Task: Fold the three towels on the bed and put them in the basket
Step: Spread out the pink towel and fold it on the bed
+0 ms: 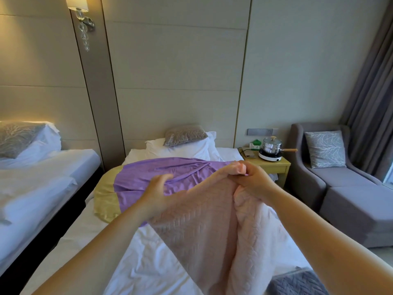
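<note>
The towel (pixel 202 220) was held up for folding, a corner gripped by the right hand (pixel 254 180), fingers of the left hand (pixel 156 188) hidden behind it; matching corners was judged needed next.

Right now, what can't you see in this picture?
Head view:
- Basket: nowhere in frame.
- Grey towel: cut off by the bottom edge.
- Pink towel: its lower end runs past the bottom edge.
- Bed: partly hidden behind the pink towel.
- Purple cloth: cannot tell whether it is a towel.

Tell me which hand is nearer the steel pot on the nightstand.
Right. The right hand, gripping the pink towel, is below-left of the pot; the left hand sits farther left.
</note>
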